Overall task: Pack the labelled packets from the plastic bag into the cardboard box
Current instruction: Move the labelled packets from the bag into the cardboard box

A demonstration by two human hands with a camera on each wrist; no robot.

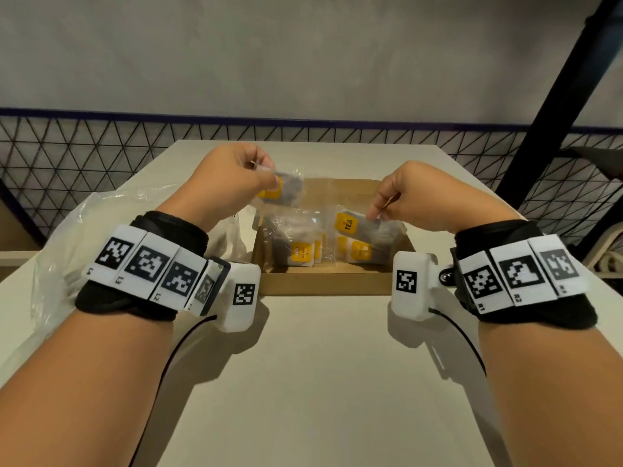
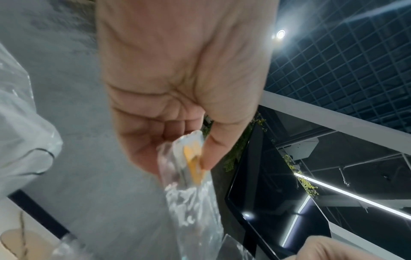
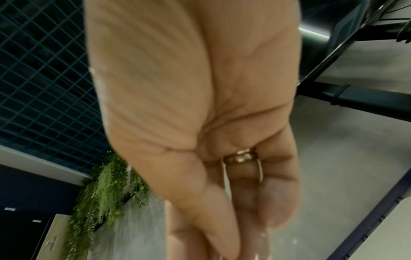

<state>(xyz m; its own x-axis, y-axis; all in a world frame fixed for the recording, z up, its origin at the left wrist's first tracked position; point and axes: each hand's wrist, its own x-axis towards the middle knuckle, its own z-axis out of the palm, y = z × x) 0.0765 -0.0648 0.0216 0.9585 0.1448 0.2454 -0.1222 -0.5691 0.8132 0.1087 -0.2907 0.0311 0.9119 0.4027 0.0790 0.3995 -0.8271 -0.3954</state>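
A shallow cardboard box [image 1: 323,281] sits in the middle of the table with several clear packets [image 1: 300,246] carrying yellow labels lying in it. My left hand [image 1: 266,175] pinches one yellow-labelled packet [image 1: 281,190] by its top edge, above the box's far left corner. In the left wrist view that packet [image 2: 191,168] hangs down from thumb and fingers. My right hand [image 1: 379,210] pinches a packet with a yellow TEA label [image 1: 355,224] over the right side of the box. The clear plastic bag [image 1: 74,237] lies crumpled left of the box, under my left forearm.
The pale table [image 1: 320,382] stretches bare toward me in front of the box. A black wire-mesh fence [image 1: 84,146] runs behind the table, and a dark slanted beam [image 1: 553,96] stands at the right.
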